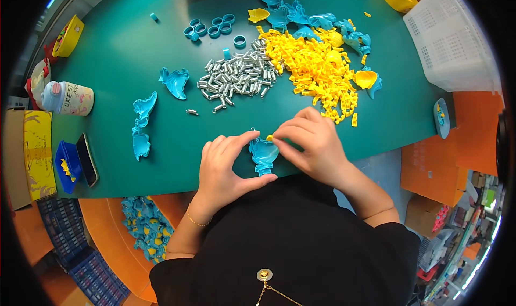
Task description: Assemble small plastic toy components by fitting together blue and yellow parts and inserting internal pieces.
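Near the table's front edge, my left hand (223,163) grips a blue plastic shell piece (263,154) between thumb and fingers, its hollow side facing up. My right hand (310,142) pinches a small yellow plastic piece (270,138) at the shell's upper right edge. Ahead of my hands lies a heap of metal springs (236,75), with one loose spring (192,112) apart from it. Right of that spreads a big pile of small yellow pieces (312,64). More blue shell pieces (174,82) rest to the left, some in a row (142,126).
Several blue rings (214,31) and further blue shells (279,13) lie at the back. A lidded cup (70,97), a phone (87,159) and a blue tray (67,166) line the left side. A white plastic crate (451,37) stands right. Below the table, a box holds blue-yellow pieces (146,228).
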